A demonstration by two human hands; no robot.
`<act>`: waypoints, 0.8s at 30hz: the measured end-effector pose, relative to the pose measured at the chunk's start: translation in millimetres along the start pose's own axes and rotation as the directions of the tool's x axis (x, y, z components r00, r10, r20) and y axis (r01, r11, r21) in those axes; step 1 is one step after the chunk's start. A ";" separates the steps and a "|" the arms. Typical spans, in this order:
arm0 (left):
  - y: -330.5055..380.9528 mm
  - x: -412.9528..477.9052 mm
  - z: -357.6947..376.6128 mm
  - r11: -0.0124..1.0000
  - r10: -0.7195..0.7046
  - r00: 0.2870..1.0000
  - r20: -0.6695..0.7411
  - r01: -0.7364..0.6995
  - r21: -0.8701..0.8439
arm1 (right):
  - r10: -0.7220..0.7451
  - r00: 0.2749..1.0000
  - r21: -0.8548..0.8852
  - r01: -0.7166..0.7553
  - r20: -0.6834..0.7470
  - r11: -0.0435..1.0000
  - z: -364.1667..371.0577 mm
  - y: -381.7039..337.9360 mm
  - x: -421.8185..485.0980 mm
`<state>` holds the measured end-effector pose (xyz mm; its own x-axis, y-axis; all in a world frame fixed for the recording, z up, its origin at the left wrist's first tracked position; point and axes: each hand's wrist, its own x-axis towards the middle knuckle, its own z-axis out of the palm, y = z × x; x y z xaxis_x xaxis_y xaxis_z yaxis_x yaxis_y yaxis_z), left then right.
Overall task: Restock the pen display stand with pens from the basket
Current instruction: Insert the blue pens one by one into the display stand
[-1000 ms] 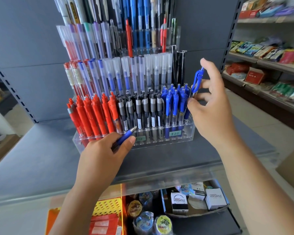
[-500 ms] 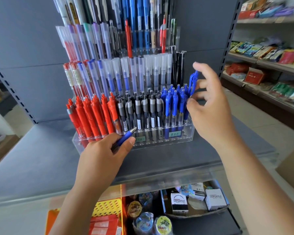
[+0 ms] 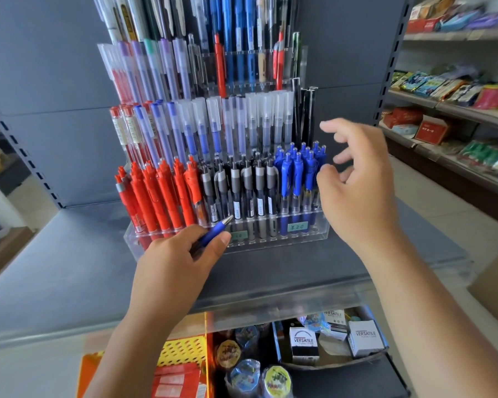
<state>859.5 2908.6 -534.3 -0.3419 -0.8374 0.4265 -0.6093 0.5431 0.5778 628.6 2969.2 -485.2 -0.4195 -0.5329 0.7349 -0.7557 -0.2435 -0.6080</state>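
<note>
The clear pen display stand (image 3: 270, 239) sits on a grey shelf (image 3: 69, 268), its front row filled with red pens (image 3: 156, 193) at the left, grey-and-black pens (image 3: 242, 188) in the middle and blue pens (image 3: 296, 173) at the right. The left hand (image 3: 179, 259) is just in front of the stand, fingers curled round 1 blue pen (image 3: 213, 231) whose silver tip points up toward that row. The right hand (image 3: 357, 191) hovers at the stand's right end, just beside the blue pens, fingers spread and holding nothing; a yellow-and-orange basket (image 3: 181, 351) lies below the stand.
</note>
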 end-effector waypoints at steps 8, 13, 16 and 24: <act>-3.5 0.4 1.5 1.000 0.014 1.000 -0.004 -0.014 -0.021 | -0.291 0.918 -0.085 0.324 0.270 0.942 15.6 -53.5 -17.6; -0.9 -0.1 0.0 0.998 0.046 0.998 -0.035 -0.048 -0.045 | -0.194 0.743 -0.186 0.396 0.641 0.899 40.3 -56.7 -38.8; -1.0 -0.3 0.0 0.999 0.042 0.999 -0.018 -0.042 -0.023 | -0.162 0.702 -0.184 0.390 0.693 0.902 45.3 -53.2 -41.1; -3.9 1.3 1.8 1.000 -0.014 1.000 0.006 0.015 -0.009 | -0.025 0.712 -0.254 0.284 0.702 0.925 24.3 -51.8 -19.6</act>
<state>860.2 2905.2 -537.2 -0.3373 -0.8455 0.4139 -0.6075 0.5314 0.5904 688.2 2972.6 -475.4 0.0735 -0.9420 0.3274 -0.9456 -0.1702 -0.2773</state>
